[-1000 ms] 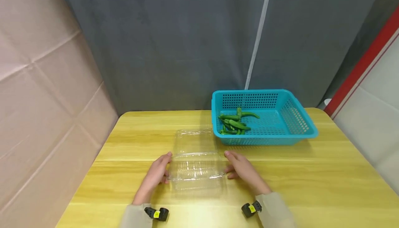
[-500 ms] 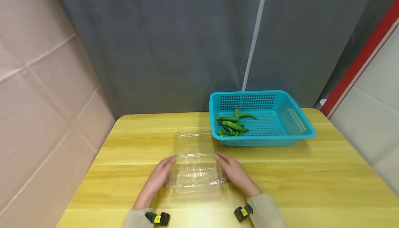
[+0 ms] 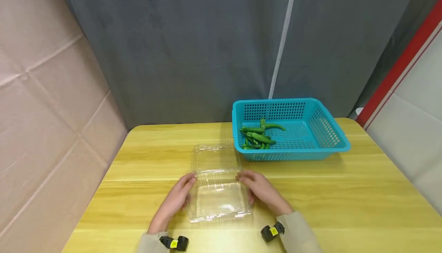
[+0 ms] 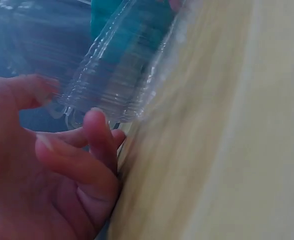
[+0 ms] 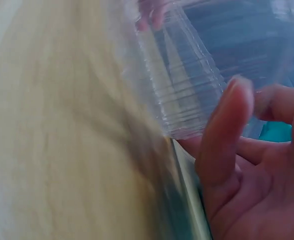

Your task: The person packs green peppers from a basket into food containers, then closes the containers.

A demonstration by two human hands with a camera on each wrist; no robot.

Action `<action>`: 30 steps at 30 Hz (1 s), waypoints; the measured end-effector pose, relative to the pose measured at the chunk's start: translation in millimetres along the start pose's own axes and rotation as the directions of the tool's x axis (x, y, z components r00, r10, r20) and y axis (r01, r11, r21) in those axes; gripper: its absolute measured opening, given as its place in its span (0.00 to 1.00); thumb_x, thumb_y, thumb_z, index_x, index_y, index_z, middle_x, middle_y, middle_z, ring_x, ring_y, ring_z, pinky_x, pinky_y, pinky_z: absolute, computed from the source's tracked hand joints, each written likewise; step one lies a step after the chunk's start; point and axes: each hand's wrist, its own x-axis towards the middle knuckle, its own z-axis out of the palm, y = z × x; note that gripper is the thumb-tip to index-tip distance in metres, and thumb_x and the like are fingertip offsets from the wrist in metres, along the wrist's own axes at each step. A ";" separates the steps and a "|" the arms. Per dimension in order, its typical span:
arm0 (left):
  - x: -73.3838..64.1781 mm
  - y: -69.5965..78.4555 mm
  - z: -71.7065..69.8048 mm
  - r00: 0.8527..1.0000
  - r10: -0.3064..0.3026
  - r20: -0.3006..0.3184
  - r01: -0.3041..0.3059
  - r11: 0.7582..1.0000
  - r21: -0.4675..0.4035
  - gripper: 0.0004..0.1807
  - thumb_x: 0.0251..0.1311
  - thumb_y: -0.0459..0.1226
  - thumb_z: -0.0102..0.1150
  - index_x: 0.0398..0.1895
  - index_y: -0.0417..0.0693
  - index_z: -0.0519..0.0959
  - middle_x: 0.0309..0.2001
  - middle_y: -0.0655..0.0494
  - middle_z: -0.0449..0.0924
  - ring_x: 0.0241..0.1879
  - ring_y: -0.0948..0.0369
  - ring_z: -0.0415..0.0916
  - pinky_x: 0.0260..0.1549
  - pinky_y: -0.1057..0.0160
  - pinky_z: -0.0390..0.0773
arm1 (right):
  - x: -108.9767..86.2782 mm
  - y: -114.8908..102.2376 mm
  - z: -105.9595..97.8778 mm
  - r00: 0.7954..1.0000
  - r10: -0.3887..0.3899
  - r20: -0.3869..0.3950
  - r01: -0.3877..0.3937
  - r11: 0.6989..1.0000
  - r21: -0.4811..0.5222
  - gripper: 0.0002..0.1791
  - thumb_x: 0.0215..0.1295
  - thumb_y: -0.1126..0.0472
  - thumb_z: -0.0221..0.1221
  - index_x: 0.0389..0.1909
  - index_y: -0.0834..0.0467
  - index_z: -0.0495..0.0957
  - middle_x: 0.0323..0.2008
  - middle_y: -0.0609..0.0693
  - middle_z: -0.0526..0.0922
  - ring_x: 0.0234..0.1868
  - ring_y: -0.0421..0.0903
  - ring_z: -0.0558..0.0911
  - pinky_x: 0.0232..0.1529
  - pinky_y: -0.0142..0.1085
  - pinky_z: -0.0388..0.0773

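An unfolded clear plastic clamshell container [image 3: 218,199] is between my two hands in the head view. Its far half [image 3: 215,157] reaches back toward the teal basket, and a ridged hinge crosses between the halves. My left hand [image 3: 177,193] holds the near half by its left side, thumb close to the hinge. On the opposite side my right hand [image 3: 260,189] grips the matching edge. Both wrist views show ridged clear plastic [image 4: 107,75] at the thumb and fingertips. The remaining fingers bend loosely below the edge.
A teal plastic basket [image 3: 297,156] stands at the back right of the wooden table [image 3: 145,161]. Several green peppers [image 3: 260,136] lie in its left part. A grey curtain [image 3: 193,53] hangs behind the table, with pale walls at both sides.
Both hands have come in to the container's sides and taken hold near the hinge. The near half has swung, its front edge now closer to me. The basket has stayed put.
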 end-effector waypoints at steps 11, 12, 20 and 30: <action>-4.8 -2.1 -2.6 0.998 0.006 0.065 -0.001 0.997 -0.072 0.29 0.65 0.51 0.39 0.67 0.54 0.52 0.46 0.47 0.72 0.13 0.66 0.62 0.07 0.69 0.66 | 1.0 0.7 1.2 0.997 -0.023 0.080 0.014 0.993 0.116 0.32 0.62 0.61 0.53 0.65 0.63 0.52 0.54 0.61 0.72 0.10 0.40 0.70 0.12 0.36 0.73; -5.2 -2.1 -3.3 0.997 0.003 0.074 0.003 0.997 -0.079 0.29 0.65 0.51 0.39 0.67 0.54 0.52 0.46 0.47 0.72 0.13 0.66 0.62 0.07 0.70 0.66 | 1.1 0.6 1.4 0.996 -0.025 0.086 0.015 0.993 0.120 0.32 0.62 0.62 0.53 0.65 0.63 0.52 0.54 0.61 0.72 0.10 0.40 0.70 0.12 0.35 0.73; -6.3 -4.6 -8.7 0.986 0.018 0.164 0.013 0.983 -0.183 0.30 0.66 0.47 0.40 0.68 0.53 0.48 0.60 0.54 0.66 0.14 0.66 0.63 0.11 0.70 0.69 | 1.6 -0.3 2.3 0.994 -0.037 0.107 0.023 0.991 0.129 0.32 0.63 0.62 0.52 0.66 0.62 0.51 0.53 0.62 0.72 0.11 0.39 0.69 0.12 0.32 0.71; -11.3 -2.7 -12.0 0.976 0.017 0.215 0.043 0.962 -0.271 0.32 0.65 0.44 0.43 0.69 0.51 0.46 0.60 0.51 0.65 0.17 0.65 0.65 0.13 0.66 0.73 | 1.3 -1.1 3.2 0.991 -0.049 0.122 0.035 0.993 0.115 0.32 0.64 0.63 0.50 0.66 0.62 0.50 0.54 0.64 0.71 0.10 0.40 0.68 0.11 0.33 0.70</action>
